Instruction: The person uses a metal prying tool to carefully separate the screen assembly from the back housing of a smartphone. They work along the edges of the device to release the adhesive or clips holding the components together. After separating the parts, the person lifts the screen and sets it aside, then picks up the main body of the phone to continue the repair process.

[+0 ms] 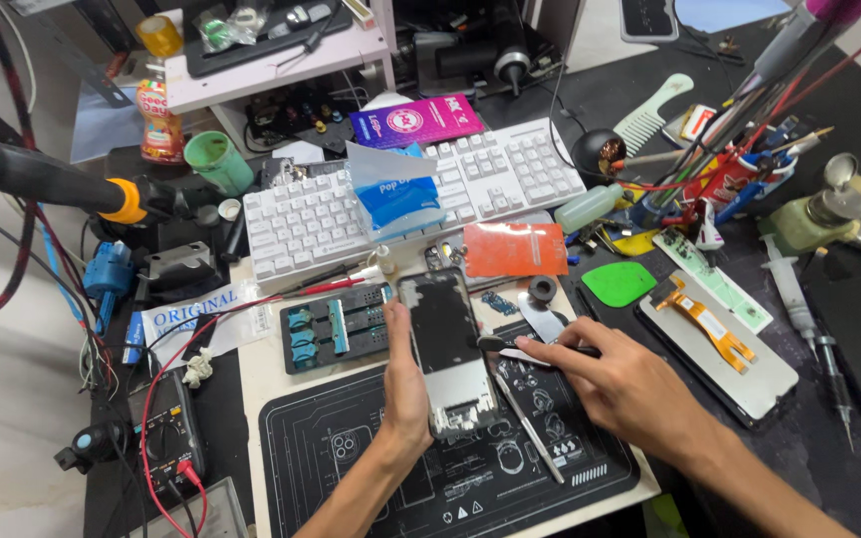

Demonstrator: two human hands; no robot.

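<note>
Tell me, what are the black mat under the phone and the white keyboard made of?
The black mat looks like soft, matte rubber or silicone: it lies flat with white line drawings and no shine. The white keyboard looks like hard plastic, with smooth, slightly glossy moulded keys. The left hand steadies the phone; the right hand holds a thin tool.

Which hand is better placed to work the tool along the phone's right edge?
Likely right: the right hand already holds the black-handled tool, its tip at the opened black smartphone. The left hand grips the phone's left edge.
</note>
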